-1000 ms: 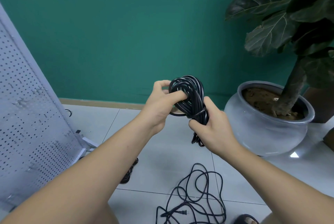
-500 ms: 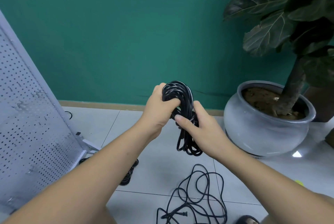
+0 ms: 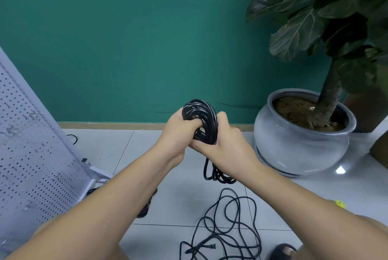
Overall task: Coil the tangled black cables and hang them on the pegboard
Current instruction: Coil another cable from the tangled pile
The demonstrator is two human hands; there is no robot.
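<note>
1. Two hands are in view, both raised in front of the green wall and meeting at one bundle.
2. One coiled black cable is held between them, above the floor. Its top loop stands up over the knuckles and its lower loops hang below the right wrist.
3. The left hand is clenched around the upper part of the coil, its fingers curled into the loop.
4. The right hand grasps the coil's middle from the other side, with the thumb laid across the strands.
5. One loose cable tangle lies on the floor tiles below the hands; one two-pronged plug shows at its near end.
6. One more dark coil lies on the floor, mostly hidden under the left forearm.
7. One white pegboard leans at the left, with no cable hanging on the part in view. Its small wire hooks are too faint to count.
8. One grey pot holding one large-leaved plant stands to the right, well apart from the pegboard.
</note>
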